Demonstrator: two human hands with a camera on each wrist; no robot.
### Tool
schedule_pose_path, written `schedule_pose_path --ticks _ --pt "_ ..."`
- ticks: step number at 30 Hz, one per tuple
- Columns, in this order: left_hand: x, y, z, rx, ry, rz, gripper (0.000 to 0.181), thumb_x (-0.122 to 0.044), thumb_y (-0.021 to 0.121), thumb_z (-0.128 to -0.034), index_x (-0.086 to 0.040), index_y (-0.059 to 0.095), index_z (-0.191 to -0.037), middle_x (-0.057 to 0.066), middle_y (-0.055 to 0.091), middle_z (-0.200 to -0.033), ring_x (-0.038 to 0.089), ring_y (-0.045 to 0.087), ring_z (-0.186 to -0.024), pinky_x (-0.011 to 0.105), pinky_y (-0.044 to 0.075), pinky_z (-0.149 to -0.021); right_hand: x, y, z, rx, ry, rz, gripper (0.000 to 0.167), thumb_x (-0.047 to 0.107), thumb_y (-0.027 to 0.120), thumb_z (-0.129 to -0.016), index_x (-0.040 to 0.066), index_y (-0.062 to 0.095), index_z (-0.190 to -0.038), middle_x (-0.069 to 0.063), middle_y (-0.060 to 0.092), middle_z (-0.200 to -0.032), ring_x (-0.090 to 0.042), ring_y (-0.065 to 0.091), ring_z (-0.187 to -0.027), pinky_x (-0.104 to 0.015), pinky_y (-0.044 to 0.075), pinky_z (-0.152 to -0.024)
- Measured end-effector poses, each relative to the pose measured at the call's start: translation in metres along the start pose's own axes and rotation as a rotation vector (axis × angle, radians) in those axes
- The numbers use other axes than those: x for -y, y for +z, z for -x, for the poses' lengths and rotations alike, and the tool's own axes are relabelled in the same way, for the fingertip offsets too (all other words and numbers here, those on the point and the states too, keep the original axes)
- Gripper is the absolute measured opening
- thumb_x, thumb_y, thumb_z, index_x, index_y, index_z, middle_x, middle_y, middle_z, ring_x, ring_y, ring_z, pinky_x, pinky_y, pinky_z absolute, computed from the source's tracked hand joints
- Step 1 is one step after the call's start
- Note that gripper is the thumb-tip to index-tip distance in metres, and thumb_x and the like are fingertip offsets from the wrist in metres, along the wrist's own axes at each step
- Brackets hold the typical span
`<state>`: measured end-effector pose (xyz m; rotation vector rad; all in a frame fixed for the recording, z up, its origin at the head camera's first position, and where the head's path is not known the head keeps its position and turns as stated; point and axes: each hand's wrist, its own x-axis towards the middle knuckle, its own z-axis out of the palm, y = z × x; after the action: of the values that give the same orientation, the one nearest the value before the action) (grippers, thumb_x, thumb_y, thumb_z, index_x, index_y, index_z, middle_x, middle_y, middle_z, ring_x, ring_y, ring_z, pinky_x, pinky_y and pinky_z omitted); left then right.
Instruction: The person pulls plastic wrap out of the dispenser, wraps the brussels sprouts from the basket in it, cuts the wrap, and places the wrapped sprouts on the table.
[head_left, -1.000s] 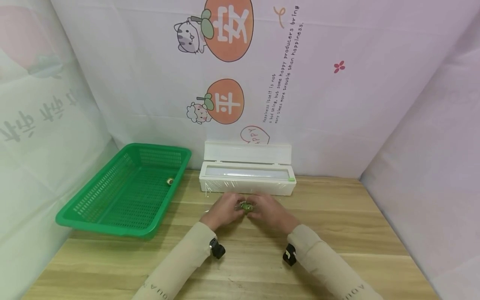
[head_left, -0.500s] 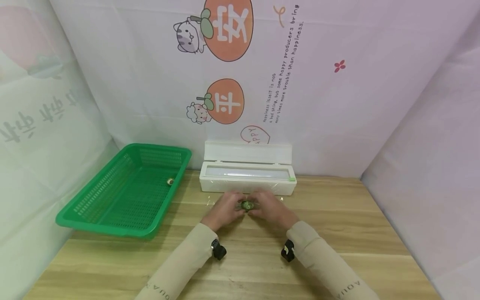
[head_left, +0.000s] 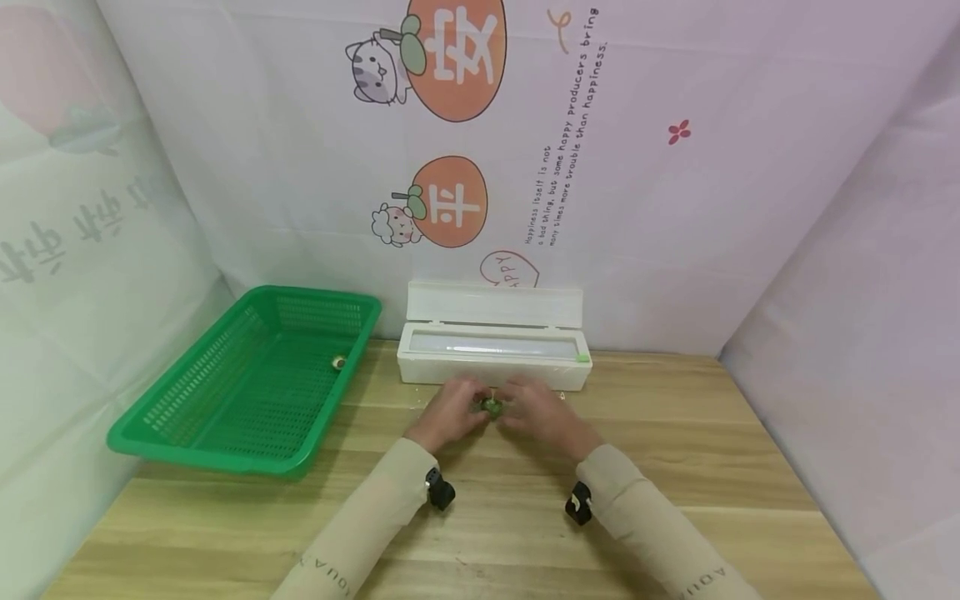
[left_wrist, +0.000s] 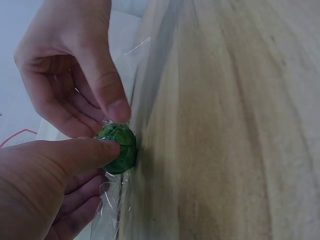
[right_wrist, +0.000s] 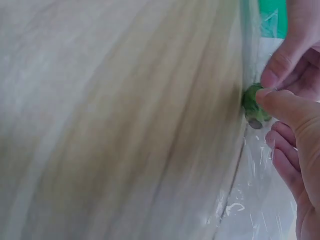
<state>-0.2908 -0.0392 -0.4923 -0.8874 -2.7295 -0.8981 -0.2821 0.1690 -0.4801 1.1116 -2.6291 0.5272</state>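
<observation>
At the left, the green basket point(head_left: 210, 461) stands on the wooden table point(head_left: 487, 546), and in it a small round thing point(head_left: 339, 362) is seen, too small to be made out well. Next comes the left hand point(head_left: 454, 411), whose sleeve point(head_left: 367, 508) is cut off by the lower edge of the head view. By this hand the green sprout point(left_wrist: 128, 152) is pinched, with the thumb laid over it; the other fingers are partly hidden behind it. The sprout is found between the two hands, just in front of the white box point(head_left: 491, 372) with its lid point(head_left: 495, 306) raised; whether the table is touched by it cannot be told. Clear film point(left_wrist: 111, 210) is gathered around the sprout and below it, but its edges are hard to be followed. From the right side the same sprout is pinched by the right hand point(head_left: 542, 412), with the thumb tip upon it; how firmly it is pressed cannot be told, and the right sleeve point(head_left: 660, 521) is also cut off below. Compared with one second before, fewer bright streaks of film are seen on the front of the box, while the hands are kept in nearly the same place. The brownish cut end point(right_wrist: 255, 123) of the sprout is turned to the person's right, and its short long axis seems to be laid roughly from one hand to the other.
</observation>
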Motion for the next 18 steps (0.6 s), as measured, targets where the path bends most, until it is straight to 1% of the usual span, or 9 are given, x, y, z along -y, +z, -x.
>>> schedule_pose_path --ticks 2,6,8,11,13,15,18 --pt "0.002 0.0 -0.001 0.004 -0.005 0.009 0.019 -0.004 0.086 -0.0861 -0.004 0.078 -0.103 0.009 0.076 -0.103 0.023 0.07 -0.097 0.039 0.062 -0.089 -0.001 0.004 0.0 -0.005 -0.015 0.024 0.035 0.015 0.09 -0.083 0.005 0.076 -0.113 -0.006 0.075 -0.109 -0.021 0.07 -0.101 -0.037 0.063 -0.092" --pt "0.004 -0.001 -0.003 0.015 -0.017 0.023 0.021 -0.005 0.085 -0.087 -0.003 0.077 -0.106 0.01 0.076 -0.105 0.024 0.071 -0.1 0.04 0.062 -0.091 -0.001 0.01 -0.002 -0.031 -0.007 0.05 0.036 0.016 0.091 -0.082 0.006 0.076 -0.112 -0.006 0.074 -0.106 -0.02 0.07 -0.098 -0.036 0.064 -0.091" --pt "0.004 -0.003 -0.002 0.021 -0.02 0.027 0.023 -0.006 0.085 -0.0869 -0.003 0.077 -0.109 0.011 0.077 -0.107 0.027 0.072 -0.103 0.041 0.062 -0.094 -0.001 0.012 -0.004 -0.041 0.002 0.047 0.034 0.014 0.091 -0.081 0.006 0.076 -0.11 -0.006 0.074 -0.104 -0.02 0.07 -0.096 -0.036 0.064 -0.089" --pt "0.003 -0.007 -0.001 0.016 -0.014 0.021 0.028 -0.007 0.086 -0.0866 -0.002 0.077 -0.112 0.013 0.077 -0.112 0.03 0.073 -0.108 0.044 0.062 -0.096 0.0 0.013 -0.007 -0.04 0.023 0.026 0.029 0.013 0.091 -0.082 0.006 0.076 -0.106 -0.005 0.074 -0.102 -0.018 0.069 -0.094 -0.034 0.064 -0.087" --pt "0.002 -0.008 0.0 0.005 -0.004 0.004 0.031 -0.007 0.086 -0.0855 -0.002 0.076 -0.114 0.014 0.076 -0.115 0.03 0.073 -0.109 0.043 0.062 -0.097 -0.001 0.013 -0.008 -0.028 0.044 0.004 0.024 0.014 0.089 -0.084 0.007 0.076 -0.104 -0.004 0.075 -0.103 -0.018 0.07 -0.095 -0.033 0.064 -0.089" --pt "0.002 -0.007 0.0 -0.007 0.014 -0.023 0.034 -0.007 0.087 -0.084 -0.003 0.076 -0.116 0.013 0.076 -0.115 0.029 0.073 -0.109 0.042 0.062 -0.097 -0.003 0.012 -0.009 -0.021 0.057 -0.019 0.024 0.014 0.087 -0.086 0.007 0.077 -0.106 -0.004 0.075 -0.104 -0.018 0.071 -0.097 -0.033 0.064 -0.09" --pt "0.001 -0.005 0.0 -0.009 0.032 -0.05 0.039 -0.005 0.089 -0.0813 -0.005 0.077 -0.118 0.011 0.075 -0.117 0.027 0.072 -0.11 0.039 0.062 -0.1 -0.005 0.012 -0.011 -0.009 0.072 -0.046 0.025 0.014 0.086 -0.087 0.007 0.077 -0.11 -0.004 0.077 -0.105 -0.018 0.072 -0.098 -0.034 0.064 -0.091"
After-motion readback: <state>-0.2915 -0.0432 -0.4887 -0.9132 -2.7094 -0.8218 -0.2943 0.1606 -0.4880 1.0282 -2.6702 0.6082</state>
